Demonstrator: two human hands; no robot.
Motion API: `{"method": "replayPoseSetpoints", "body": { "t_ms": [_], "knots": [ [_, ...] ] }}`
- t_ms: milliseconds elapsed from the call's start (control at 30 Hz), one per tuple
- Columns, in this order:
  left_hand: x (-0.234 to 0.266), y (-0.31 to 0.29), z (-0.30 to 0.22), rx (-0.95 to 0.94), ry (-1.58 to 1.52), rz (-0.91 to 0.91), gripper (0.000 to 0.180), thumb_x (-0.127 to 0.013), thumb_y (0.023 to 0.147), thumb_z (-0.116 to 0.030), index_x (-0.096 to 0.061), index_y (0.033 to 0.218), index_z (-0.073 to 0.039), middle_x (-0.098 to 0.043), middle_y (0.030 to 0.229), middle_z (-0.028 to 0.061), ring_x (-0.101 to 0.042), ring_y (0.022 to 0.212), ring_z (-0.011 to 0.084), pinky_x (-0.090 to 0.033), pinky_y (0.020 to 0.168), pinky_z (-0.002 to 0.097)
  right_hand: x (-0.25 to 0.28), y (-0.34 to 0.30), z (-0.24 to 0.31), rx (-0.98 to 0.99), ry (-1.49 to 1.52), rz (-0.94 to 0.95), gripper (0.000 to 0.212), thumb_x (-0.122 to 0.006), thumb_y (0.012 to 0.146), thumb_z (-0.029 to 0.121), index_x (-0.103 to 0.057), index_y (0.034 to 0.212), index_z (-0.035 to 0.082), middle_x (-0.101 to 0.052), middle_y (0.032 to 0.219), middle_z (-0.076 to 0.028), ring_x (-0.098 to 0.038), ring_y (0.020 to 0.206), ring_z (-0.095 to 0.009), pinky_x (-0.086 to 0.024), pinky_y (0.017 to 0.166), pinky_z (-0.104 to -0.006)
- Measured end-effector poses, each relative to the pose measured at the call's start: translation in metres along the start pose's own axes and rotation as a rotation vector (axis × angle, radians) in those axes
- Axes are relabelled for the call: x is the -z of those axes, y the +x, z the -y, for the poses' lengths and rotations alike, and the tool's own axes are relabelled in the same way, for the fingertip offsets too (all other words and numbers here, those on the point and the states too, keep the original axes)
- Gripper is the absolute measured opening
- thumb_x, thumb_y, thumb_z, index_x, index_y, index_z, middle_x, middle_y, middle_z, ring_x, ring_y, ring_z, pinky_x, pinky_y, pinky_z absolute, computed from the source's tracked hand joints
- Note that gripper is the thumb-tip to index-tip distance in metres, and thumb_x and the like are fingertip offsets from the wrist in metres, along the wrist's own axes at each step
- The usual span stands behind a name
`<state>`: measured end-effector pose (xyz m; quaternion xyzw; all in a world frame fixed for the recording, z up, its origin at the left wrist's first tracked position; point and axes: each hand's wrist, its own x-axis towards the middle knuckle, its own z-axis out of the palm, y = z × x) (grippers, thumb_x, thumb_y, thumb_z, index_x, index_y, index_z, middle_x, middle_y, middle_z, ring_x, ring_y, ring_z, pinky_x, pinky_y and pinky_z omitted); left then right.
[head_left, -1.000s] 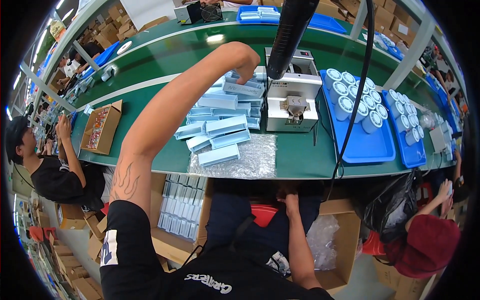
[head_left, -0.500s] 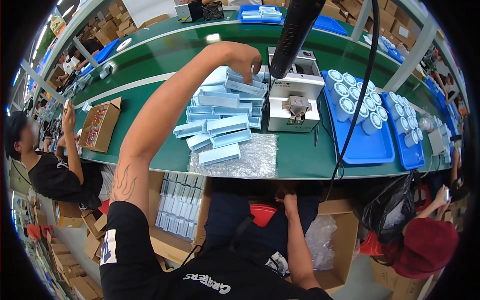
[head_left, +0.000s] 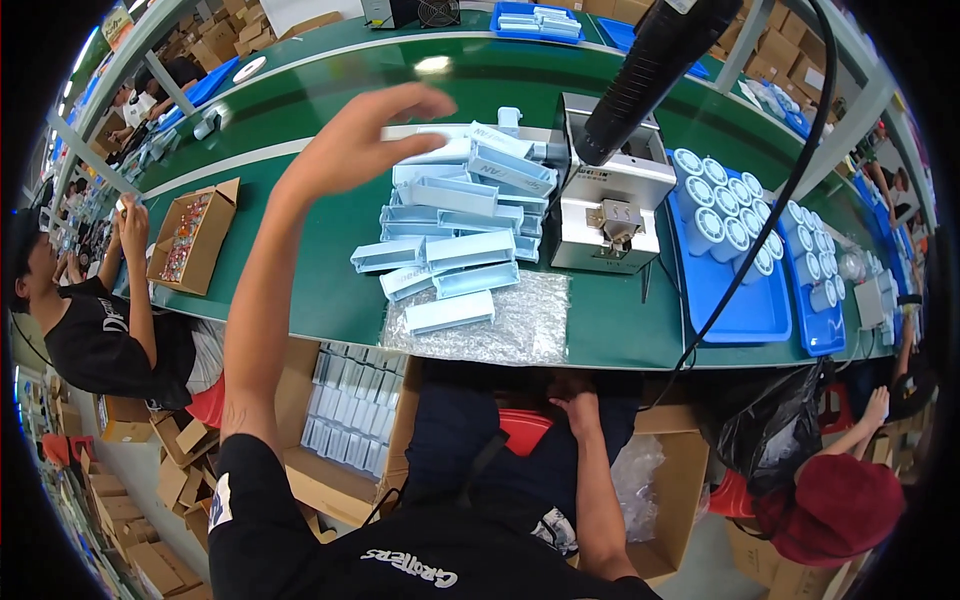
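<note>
My left hand (head_left: 378, 135) is raised over the green bench, just left of a pile of light-blue plastic housings (head_left: 468, 250). Its thumb and fingers are spread, and nothing is in them. The housings are long, trough-shaped pieces, stacked loosely; the nearest one (head_left: 450, 312) lies on a sheet of bubble wrap (head_left: 530, 320). At the back of the heap one small housing (head_left: 509, 122) stands on end. My right hand (head_left: 578, 398) rests in my lap below the bench edge, with its fingers in shadow and partly hidden.
Right of the pile stands a metal bench machine (head_left: 610, 225), with a black tube (head_left: 650, 75) above it. Blue trays (head_left: 740, 315) hold white-and-blue round parts. A carton (head_left: 195, 240) of small parts sits left. An open box (head_left: 350, 420) of housings is beside my legs. Co-workers sit either side.
My left hand has drawn back leftward from the rear of the pile, and its fingers have spread. The whole view has shifted slightly. My right hand stays in my lap.
</note>
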<state>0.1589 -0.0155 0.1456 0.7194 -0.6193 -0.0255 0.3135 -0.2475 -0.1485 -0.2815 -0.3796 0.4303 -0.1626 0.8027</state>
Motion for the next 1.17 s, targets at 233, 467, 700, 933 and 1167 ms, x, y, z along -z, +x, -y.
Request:
{"method": "replayPoseSetpoints", "body": {
  "t_ms": [233, 467, 700, 933, 1167],
  "knots": [
    [-0.01, -0.181, 0.0, 0.217, -0.823, 0.033, 0.037, -0.076, 0.093, -0.028, -0.07, 0.112, 0.003, -0.072, 0.113, 0.0132, -0.068, 0.107, 0.0234, -0.052, 0.098, 0.0387, -0.008, 0.031, 0.05, 0.192, 0.473, 0.311, 0.045, -0.043, 0.109, 0.038, -0.053, 0.141, 0.009, -0.059, 0.139, -0.01, -0.058, 0.124, -0.03, -0.05, 0.1, -0.0505],
    [-0.145, -0.415, 0.06, 0.838, -1.228, 0.201, 0.04, -0.068, 0.1, -0.032, -0.073, 0.117, 0.004, -0.074, 0.114, 0.0139, -0.071, 0.103, 0.0224, -0.056, 0.092, 0.0368, -0.006, 0.078, 0.127, 0.302, 0.991, 0.574, 0.05, -0.041, 0.109, 0.035, -0.049, 0.146, 0.004, -0.049, 0.15, -0.014, -0.047, 0.136, -0.034, -0.037, 0.111, -0.0544],
    [-0.328, -0.646, 0.11, 1.665, -0.247, -0.38, 0.03, -0.079, 0.077, -0.027, -0.075, 0.099, -0.006, -0.075, 0.092, 0.0175, -0.073, 0.09, 0.0334, -0.058, 0.083, 0.0418, 0.016, 0.049, 0.13, 0.21, 0.803, 0.736, 0.055, -0.038, 0.109, 0.032, -0.044, 0.152, -0.002, -0.04, 0.161, -0.019, -0.036, 0.147, -0.038, -0.024, 0.122, -0.0584],
    [-0.372, -0.628, 0.071, 1.72, 0.042, -0.008, 0.063, -0.079, 0.078, -0.024, -0.055, 0.132, -0.004, -0.054, 0.134, 0.022, -0.06, 0.121, 0.0406, -0.055, 0.097, 0.0475, 0.027, 0.006, 0.156, -0.081, 1.223, 0.343, 0.047, -0.031, 0.112, 0.024, -0.054, 0.14, -0.006, -0.056, 0.145, -0.019, -0.053, 0.132, -0.034, -0.039, 0.113, -0.0533],
    [-0.371, -0.624, 0.1, 1.897, 0.047, -0.067, 0.069, -0.077, 0.08, -0.018, -0.047, 0.141, -0.008, -0.042, 0.145, 0.02, -0.047, 0.136, 0.0411, -0.052, 0.102, 0.0547, 0.004, -0.012, 0.174, -0.072, 1.074, 0.156, 0.048, -0.034, 0.111, 0.031, -0.054, 0.136, -0.005, -0.06, 0.135, -0.017, -0.055, 0.126, -0.029, -0.043, 0.108, -0.0524]
  ]
}}
